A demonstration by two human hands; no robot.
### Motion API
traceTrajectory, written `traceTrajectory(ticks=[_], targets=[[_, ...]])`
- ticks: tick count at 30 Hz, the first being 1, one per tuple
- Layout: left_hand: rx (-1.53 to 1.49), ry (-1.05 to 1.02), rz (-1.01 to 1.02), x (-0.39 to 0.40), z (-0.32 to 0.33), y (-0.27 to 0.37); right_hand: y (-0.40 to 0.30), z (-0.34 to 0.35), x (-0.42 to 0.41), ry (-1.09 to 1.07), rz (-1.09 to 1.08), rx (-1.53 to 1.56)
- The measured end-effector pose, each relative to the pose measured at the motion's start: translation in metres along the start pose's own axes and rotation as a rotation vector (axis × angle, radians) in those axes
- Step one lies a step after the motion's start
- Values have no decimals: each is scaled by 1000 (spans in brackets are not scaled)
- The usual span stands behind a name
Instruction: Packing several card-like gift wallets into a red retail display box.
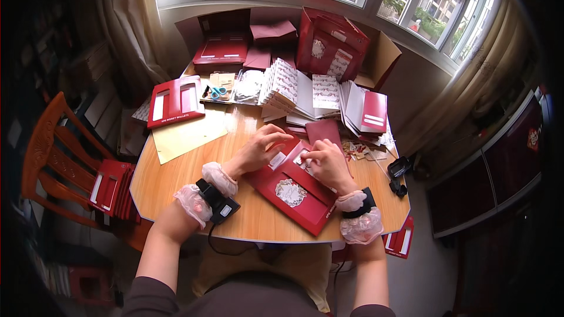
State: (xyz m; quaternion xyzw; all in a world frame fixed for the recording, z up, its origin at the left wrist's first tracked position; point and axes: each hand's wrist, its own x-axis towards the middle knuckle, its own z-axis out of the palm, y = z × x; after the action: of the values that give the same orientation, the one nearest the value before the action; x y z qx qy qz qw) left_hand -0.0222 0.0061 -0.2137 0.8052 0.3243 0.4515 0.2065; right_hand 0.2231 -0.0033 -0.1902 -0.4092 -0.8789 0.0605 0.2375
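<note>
A red cardboard package lies at a slant on the wooden table before me. It has a round floral picture on its front, white writing along its edge and a cut-out with patterned cards inside. My left hand is over the package's upper left side, its fingers arched and apart, with nothing seen in them. My right hand is bent over the cut-out, fingertips at the patterned cards; whether they pinch anything is hidden. Behind the hands lies a dark red envelope.
Stacked folded cards, blue-handled scissors and red packages line the table's back. Another package sits on yellow paper at left. Paper cut-outs and a black device lie right. A wooden chair holds more packages.
</note>
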Motion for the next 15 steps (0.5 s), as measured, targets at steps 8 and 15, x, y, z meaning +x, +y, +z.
traceTrajectory(ticks=[8, 15], targets=[[27, 166, -180, 1, -5, -8, 27, -7, -7, -19, 255, 133], [45, 160, -219, 4, -3, -4, 32, -3, -11, -103, 370, 283]])
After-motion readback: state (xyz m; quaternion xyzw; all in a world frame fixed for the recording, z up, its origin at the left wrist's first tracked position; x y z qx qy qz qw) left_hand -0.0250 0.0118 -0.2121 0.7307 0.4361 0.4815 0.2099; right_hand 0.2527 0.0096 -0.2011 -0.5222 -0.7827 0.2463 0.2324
